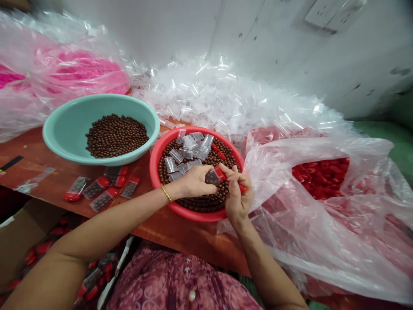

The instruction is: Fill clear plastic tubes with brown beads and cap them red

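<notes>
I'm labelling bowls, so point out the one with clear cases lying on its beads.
The red bowl: clear cases lie on its brown beads. The teal bowl, to its left, holds beads with no cases on them.

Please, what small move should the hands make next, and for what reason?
Probably press the red cap firmly onto the clear container: the left hand holds it, brown balls inside, and the right hand touches the cap. Whether it sits fully is unclear.

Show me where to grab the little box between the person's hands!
Pinch the little box by its clear body, coming from the left, as the left hand does. Its red cap points right, toward the right hand, so the clear end seems best.
</notes>
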`<state>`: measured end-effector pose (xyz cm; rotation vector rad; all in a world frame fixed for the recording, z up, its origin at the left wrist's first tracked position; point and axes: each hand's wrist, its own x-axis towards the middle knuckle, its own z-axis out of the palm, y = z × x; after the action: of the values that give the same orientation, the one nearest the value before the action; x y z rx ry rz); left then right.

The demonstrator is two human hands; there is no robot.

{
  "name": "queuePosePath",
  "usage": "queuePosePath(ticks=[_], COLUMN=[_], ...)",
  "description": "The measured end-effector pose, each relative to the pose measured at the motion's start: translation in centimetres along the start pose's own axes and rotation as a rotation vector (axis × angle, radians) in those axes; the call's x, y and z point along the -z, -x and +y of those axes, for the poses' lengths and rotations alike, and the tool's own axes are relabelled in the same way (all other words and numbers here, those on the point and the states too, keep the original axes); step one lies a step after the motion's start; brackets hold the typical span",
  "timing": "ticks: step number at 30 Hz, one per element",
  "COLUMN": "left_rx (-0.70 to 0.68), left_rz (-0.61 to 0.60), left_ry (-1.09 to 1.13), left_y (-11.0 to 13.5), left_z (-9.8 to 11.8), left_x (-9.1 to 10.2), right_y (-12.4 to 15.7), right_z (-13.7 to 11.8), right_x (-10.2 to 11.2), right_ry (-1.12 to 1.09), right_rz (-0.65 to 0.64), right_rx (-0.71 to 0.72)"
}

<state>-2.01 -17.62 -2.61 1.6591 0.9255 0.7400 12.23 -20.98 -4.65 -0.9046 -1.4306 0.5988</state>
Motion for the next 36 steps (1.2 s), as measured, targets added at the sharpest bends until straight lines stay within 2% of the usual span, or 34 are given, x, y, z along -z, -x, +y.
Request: queuePosePath(ticks=[3, 5, 7, 10, 13, 16, 19, 21, 24, 29, 33, 36], left_rx=[0.067, 0.048, -0.014, -0.060, -0.031, -0.021, -0.049, -0.096, -0.149, -0.135, -0.110, -0.099], left_rz=[-0.064, -0.061, -0.020, 0.033, 0.034, -0.001, -0.047, -0.045, -0.004, 0.050, 0.084, 0.072], left_ry=[0.156, 0.215, 0.184, 0.020, -0.109, -0.087, -0.036, -0.076, -0.251, -0.441, -0.472, -0.500], left_y=[0.0, 0.0, -0.1, -0.1, 0.1, 0.2, 0.3, 0.3, 0.3, 0.3, 0.3, 0.4], left_z=[0.3, 0.4, 0.4, 0.2, 0.2, 0.3, 0.3, 0.3, 0.5, 0.8, 0.6, 0.6], left_x=[-0.2, -0.2, 0.0, 0.3, 0.4, 0.2, 0.1, 0.3, 0.4, 0.1, 0.3, 0.5], right_y=[0.7, 0.8, 0.8, 0.4, 0.3, 0.8, 1.3, 1.6, 1.7, 0.7, -0.2, -0.6], right_z=[-0.4, -0.5, -0.5, -0.4, -0.4, -0.5, -0.6, -0.5, -0.4, -0.4, -0.7, -1.0], right_x=[-0.3, -0.6, -0.7, -0.4, -0.1, 0.1, 0.1, 0.0, -0.1, -0.1, 0.7, 1.8], right_ry=[0.075, 0.090, 0.095, 0.130, 0.132, 0.084, 0.079, 0.043, -0.098, -0.176, -0.015, 0.190], right_rz=[-0.037, -0.045, -0.065, -0.114, -0.051, 0.014, 0.003, -0.006, -0.009, 0.120, 0.032, -0.063], right_rx=[0.024, 0.022, 0.015, 0.009, 0.037, 0.063, 0.065, 0.036, -0.075, -0.226, -0.292, -0.243])
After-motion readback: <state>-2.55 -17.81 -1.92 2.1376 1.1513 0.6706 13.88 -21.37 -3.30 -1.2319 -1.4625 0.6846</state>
